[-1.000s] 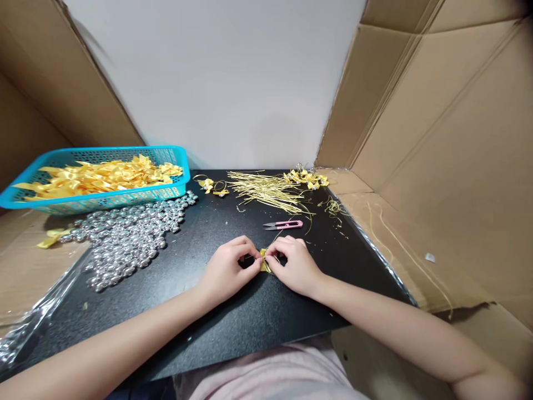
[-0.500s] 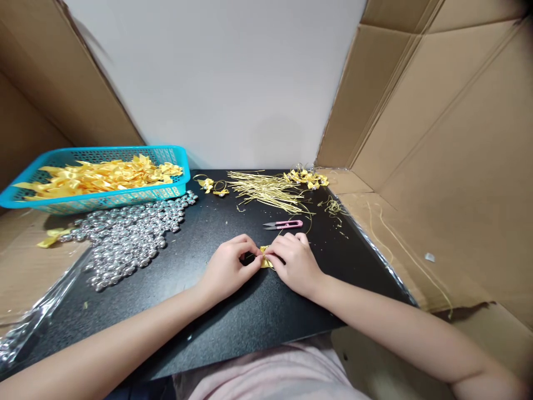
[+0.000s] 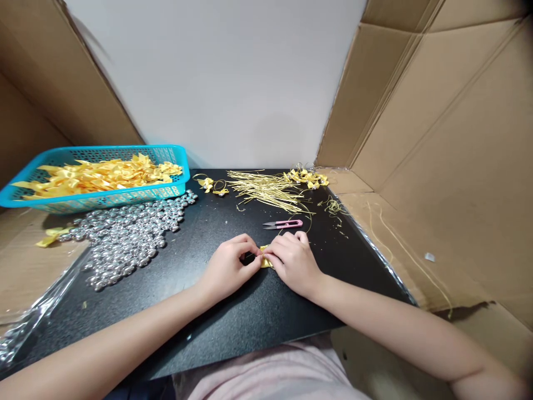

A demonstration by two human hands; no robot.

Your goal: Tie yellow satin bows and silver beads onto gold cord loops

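Low over the black tabletop (image 3: 216, 328), a yellow ribbon bow (image 3: 266, 263) lies between my two hands, mostly covered by the fingers. My left hand (image 3: 234, 265) pinches at its left side, thumb and forefinger together. From the right, my right hand (image 3: 295, 263) pinches at the bow's middle. A thin gold cord (image 3: 309, 222) loops out behind the right hand. Whether each fingertip grips ribbon or cord is too small to tell. Just beyond the hands lies a pair of pink thread snips (image 3: 287, 224), blades pointing left.
A turquoise basket (image 3: 186, 172) of yellow bows stands at the back left, with many silver beads (image 3: 125, 244) before it. Cut gold cords (image 3: 266, 190), beaded bows (image 3: 307, 178) and a cord tangle (image 3: 333, 206) lie at the back. Cardboard walls (image 3: 449, 128) flank the table.
Both hands stay in nearly the same place, with only a slight shift of the right fingers over the bow. Nothing else has visibly moved.
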